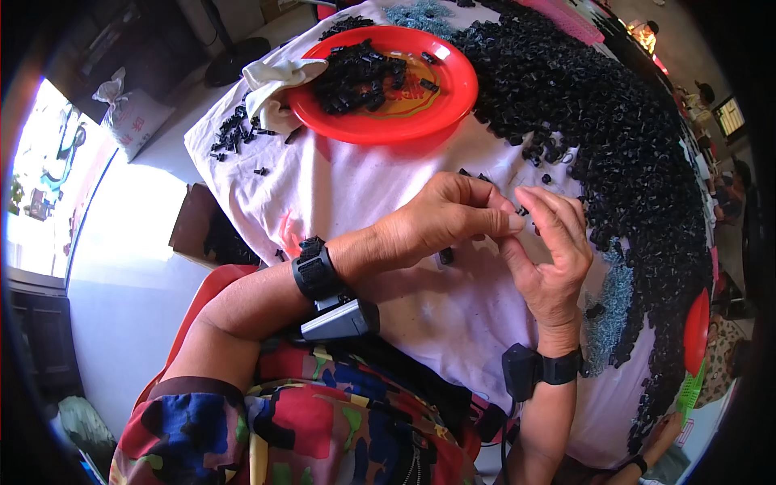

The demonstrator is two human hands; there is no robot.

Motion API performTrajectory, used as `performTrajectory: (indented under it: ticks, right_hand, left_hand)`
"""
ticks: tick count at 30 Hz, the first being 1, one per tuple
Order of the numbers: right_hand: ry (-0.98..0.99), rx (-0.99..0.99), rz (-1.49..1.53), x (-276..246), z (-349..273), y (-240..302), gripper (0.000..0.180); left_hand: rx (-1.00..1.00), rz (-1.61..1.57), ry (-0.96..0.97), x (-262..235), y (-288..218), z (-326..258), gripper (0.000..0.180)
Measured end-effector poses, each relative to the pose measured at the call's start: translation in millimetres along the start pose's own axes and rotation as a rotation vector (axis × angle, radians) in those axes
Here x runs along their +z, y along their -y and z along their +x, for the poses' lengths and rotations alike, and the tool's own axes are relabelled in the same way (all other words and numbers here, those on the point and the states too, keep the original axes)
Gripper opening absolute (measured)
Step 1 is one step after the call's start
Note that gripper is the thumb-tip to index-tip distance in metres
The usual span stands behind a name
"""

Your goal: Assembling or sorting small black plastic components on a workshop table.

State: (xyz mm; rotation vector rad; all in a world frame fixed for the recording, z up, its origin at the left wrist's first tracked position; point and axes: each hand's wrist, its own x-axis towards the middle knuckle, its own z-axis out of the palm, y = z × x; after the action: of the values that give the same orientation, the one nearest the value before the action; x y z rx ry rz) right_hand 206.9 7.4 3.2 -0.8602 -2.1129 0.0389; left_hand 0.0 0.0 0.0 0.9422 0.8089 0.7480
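Observation:
Near the middle of the cloth-covered table (339, 206), my left hand (453, 214) pinches with thumb and forefinger. A tiny black plastic part (524, 212) shows at its fingertips. My right hand (558, 250) meets it from the right, fingers curled in and thumb passing behind the left thumb; what it grips is hidden. Beneath my hands lie a few loose black parts (445, 256). Beyond them, a red plate (388, 129) holds a heap of black parts (356, 77), with a whitish cloth (279, 85) over its left rim.
A broad pile of black parts (638, 170) covers the table's right side. Small bluish metallic pieces (610, 307) lie beside it, and more (420, 16) at the far edge. Another person's hand (667, 432) is at lower right, near a red dish (696, 331). A cardboard box (190, 222) stands left.

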Motion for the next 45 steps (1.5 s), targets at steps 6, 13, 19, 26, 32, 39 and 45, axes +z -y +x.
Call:
performTrajectory:
  ticks: [6, 13, 19, 26, 32, 39, 45]
  right_hand:
    - [0.013, -0.019, -0.015, 1.9, 0.5, 0.7, 0.044]
    - [0.011, -0.002, 0.003, 1.2, -3.9, -2.6, 0.036]
    - [0.061, -0.029, -0.042, 0.9, -1.1, -0.4, 0.040]
    - [0.024, 0.101, 0.066, -0.7, -2.9, 0.6, 0.044]
    - [0.004, 0.064, 0.029, -1.9, -4.1, 1.8, 0.040]
    - [-0.007, -0.034, -0.078, -1.5, -1.0, -0.2, 0.041]
    - [0.047, -0.016, -0.122, -2.5, -0.3, 3.5, 0.045]
  left_hand:
    - [0.094, 0.039, 0.010, 3.9, -2.1, -0.8, 0.026]
    - [0.112, 0.070, -0.028, -2.7, 1.0, 6.4, 0.031]
    - [0.201, 0.261, 0.021, -4.1, 7.8, 12.4, 0.034]
    - [0.073, 0.059, 0.011, 1.1, 2.9, 3.6, 0.032]
    - [0.066, -0.100, 0.029, -0.2, 4.2, 7.8, 0.034]
    - [0.105, -0.047, 0.006, -0.7, 5.0, 9.1, 0.034]
    - [0.121, 0.078, 0.036, 3.3, 6.2, 4.4, 0.033]
